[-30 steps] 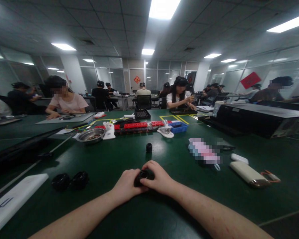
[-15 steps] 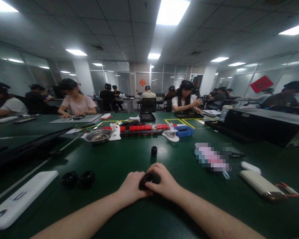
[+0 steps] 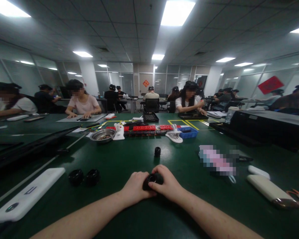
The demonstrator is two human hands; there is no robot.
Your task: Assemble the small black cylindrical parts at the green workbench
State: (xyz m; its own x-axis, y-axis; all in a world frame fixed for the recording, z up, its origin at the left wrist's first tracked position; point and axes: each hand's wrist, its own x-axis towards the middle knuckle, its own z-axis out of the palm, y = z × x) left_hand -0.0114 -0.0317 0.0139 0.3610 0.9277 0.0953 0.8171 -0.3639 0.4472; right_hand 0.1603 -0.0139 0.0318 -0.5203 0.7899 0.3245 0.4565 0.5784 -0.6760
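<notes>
Both my hands hold one dark, rounded piece with a ring-like opening, low over the green table. My left hand is closed around its left side. My right hand grips it from the right, thumb in front and fingers over the far side. Its exact kind I cannot make out. Just beyond my hands stands a small black ribbed cylinder. Left of my hands, two glossy black round pieces sit side by side.
A long white device lies at left. Farther back are a metal bowl, red strips, white clamps and a blue bin. At right lie a beige power bank and a black box. Other people sit across the table.
The view has turned slightly left, so everything sits farther right. The dark piece has turned a little in my hands, and more of its right side shows.
</notes>
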